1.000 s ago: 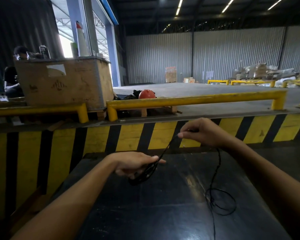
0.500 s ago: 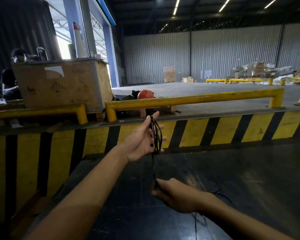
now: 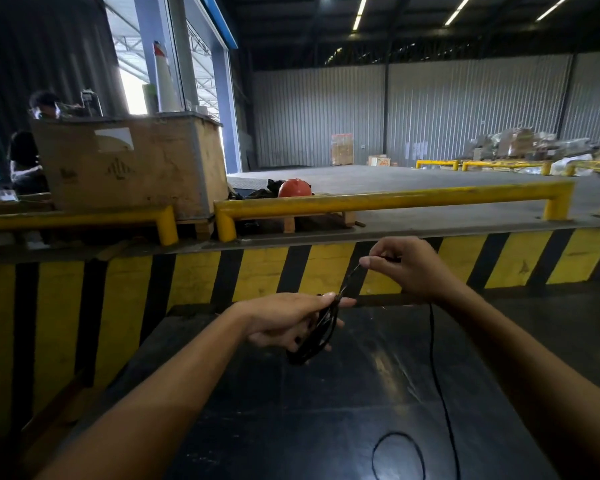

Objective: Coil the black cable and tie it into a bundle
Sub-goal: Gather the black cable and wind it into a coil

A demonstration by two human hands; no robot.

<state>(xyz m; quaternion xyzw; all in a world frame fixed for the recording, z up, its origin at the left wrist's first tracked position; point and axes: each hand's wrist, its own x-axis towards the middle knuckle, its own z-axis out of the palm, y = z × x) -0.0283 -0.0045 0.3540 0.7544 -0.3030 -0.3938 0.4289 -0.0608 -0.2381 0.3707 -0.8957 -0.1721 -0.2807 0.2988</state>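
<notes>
While left hand (image 3: 284, 323) grips thin black cable (image 3: 314, 336) coils, right hand (image 3: 404, 268) pinches strand — slack loop on glossy dark surface (image 3: 326, 410).

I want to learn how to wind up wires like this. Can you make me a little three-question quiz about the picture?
1. True or false: the left hand holds a bunch of cable loops.
2. What does the right hand pinch? A) a hard hat B) the black cable C) a yellow rail
3. Fill in: the loose end of the cable lies in a ring on the dark ____ near the bottom edge.

Key:
1. True.
2. B; the cable hangs from that hand down to the tabletop.
3. Tabletop.
</notes>
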